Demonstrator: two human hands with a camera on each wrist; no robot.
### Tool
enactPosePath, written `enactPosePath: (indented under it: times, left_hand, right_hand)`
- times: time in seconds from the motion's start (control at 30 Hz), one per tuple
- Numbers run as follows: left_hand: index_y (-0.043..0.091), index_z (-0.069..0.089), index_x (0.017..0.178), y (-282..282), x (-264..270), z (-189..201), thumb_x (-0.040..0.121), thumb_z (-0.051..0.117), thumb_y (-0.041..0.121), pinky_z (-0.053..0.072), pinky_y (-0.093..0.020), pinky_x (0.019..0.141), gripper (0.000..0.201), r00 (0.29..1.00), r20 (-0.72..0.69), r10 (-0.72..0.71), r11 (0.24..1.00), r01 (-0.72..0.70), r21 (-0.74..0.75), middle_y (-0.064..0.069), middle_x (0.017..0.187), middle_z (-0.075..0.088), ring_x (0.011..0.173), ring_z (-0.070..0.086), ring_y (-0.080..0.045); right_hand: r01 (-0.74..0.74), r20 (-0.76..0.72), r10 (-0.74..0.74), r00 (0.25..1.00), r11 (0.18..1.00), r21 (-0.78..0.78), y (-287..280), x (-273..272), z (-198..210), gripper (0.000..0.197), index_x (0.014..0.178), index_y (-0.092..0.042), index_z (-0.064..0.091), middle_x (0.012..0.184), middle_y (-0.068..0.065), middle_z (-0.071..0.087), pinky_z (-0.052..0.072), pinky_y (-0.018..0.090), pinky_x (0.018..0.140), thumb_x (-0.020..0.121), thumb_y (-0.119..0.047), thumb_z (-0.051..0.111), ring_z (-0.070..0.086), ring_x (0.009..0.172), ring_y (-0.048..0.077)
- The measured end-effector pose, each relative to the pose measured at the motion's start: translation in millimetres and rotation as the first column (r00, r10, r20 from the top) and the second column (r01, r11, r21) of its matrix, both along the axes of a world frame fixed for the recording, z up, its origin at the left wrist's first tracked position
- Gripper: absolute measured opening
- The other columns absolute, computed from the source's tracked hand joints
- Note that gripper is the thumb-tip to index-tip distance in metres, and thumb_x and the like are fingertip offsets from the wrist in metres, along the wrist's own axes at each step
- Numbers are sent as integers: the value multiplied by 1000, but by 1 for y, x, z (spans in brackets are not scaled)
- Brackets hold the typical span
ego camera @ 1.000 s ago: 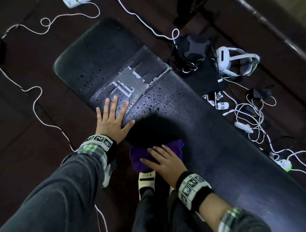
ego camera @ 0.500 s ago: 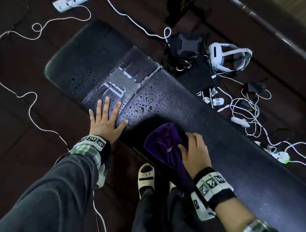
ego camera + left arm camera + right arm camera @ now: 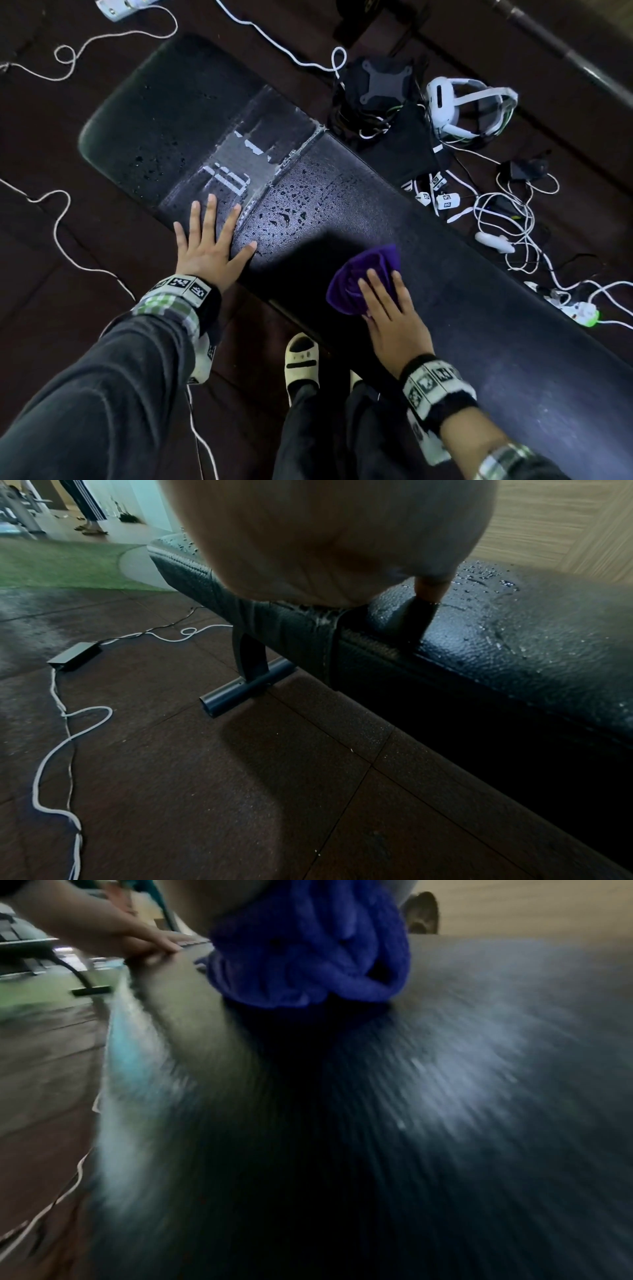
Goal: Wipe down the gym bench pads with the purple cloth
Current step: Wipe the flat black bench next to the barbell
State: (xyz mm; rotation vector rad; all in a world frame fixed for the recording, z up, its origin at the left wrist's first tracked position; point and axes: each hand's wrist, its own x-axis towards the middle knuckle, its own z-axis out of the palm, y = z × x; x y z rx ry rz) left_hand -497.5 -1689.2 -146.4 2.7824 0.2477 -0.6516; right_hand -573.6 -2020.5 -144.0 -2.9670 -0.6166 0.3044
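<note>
A long black bench pad (image 3: 462, 308) runs diagonally from upper left to lower right, with water drops (image 3: 291, 209) near its taped middle seam (image 3: 239, 164). My right hand (image 3: 387, 301) lies flat with straight fingers on the bunched purple cloth (image 3: 363, 274), pressing it onto the pad's near side. My left hand (image 3: 209, 240) rests flat and spread on the pad's near edge by the seam. In the right wrist view the cloth (image 3: 308, 955) sits under my palm and the pad (image 3: 445, 1096) is motion-blurred. The left wrist view shows the wet pad (image 3: 514, 631) and my palm (image 3: 325, 534).
White cables (image 3: 58, 219) loop over the dark floor left of the bench. Beyond it lie a white headset (image 3: 469, 109), a black device (image 3: 383, 82), tangled cords (image 3: 507, 226) and a power strip (image 3: 579, 310). A bench foot (image 3: 246, 685) stands on the floor. My sandalled foot (image 3: 301, 359) is below.
My right hand slid the purple cloth from the pad's near edge rightward and farther onto the pad. My left hand stayed flat by the seam.
</note>
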Motion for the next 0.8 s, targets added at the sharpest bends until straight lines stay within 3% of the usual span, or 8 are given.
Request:
enactPosePath:
  times: [0.13,0.23,0.33,0.43,0.53,0.6,0.67,0.8]
  left_hand:
    - [42,-13,145,0,0,0,89,29,69,-15,-51,115,75,1000,-3,3,1000,-3,3,10,155,-28,143,-28,-17]
    - [43,-15,145,1,0,-1,85,20,77,-16,-50,115,77,1000,0,-4,1000,4,1,12,152,-30,143,-28,-16]
    - [44,-18,142,1,0,-3,76,10,79,-16,-50,114,79,1000,5,-8,1000,8,-10,16,149,-32,142,-29,-14]
    - [44,-15,144,2,-1,-3,73,6,81,-16,-50,114,83,1000,6,-5,1000,5,-8,18,146,-35,142,-30,-13]
    - [44,-10,147,2,-2,-3,72,6,81,-17,-49,114,85,1000,1,-4,1000,4,-9,18,146,-34,141,-31,-12]
    - [44,-9,148,1,-2,-3,72,6,81,-18,-49,113,85,1000,6,-8,1000,8,-11,18,147,-34,141,-30,-12]
    - [43,-10,147,1,-2,-3,72,6,81,-18,-49,113,85,1000,7,-9,1000,9,-11,18,146,-35,141,-31,-11]
    - [44,-9,147,1,-1,-5,74,7,80,-15,-50,114,83,999,37,-12,1000,12,3,15,151,-30,141,-31,-11]
  right_hand:
    - [-219,-157,199,967,968,-123,-12,-49,-8,52,145,-8,27,155,8,16,16,57,112,95,-21,25,12,139,45]
    - [-202,-58,202,978,979,7,11,-42,0,65,145,-20,25,154,-1,22,24,46,111,82,-14,38,25,136,41]
    - [-222,-14,223,975,975,30,20,0,-2,69,147,-28,20,153,-5,23,23,44,112,82,-13,39,24,138,38]
    - [-139,-98,129,987,985,-103,-6,26,-7,76,149,-25,4,156,-2,16,7,45,118,86,-9,42,12,142,37]
    - [12,-64,-26,998,978,-207,-35,7,3,56,145,-12,27,156,6,17,-17,34,115,89,-17,27,9,140,44]
    - [-106,-115,83,990,973,-204,-34,-19,4,52,131,-4,49,153,13,24,-9,51,115,87,-14,24,14,140,42]
    - [-228,-160,201,966,958,-175,-18,-38,1,47,126,0,53,149,15,31,9,62,111,87,-10,29,19,139,41]
    - [53,-144,-47,988,998,36,12,-13,9,60,145,-20,28,154,4,24,19,46,113,86,-23,35,13,140,39]
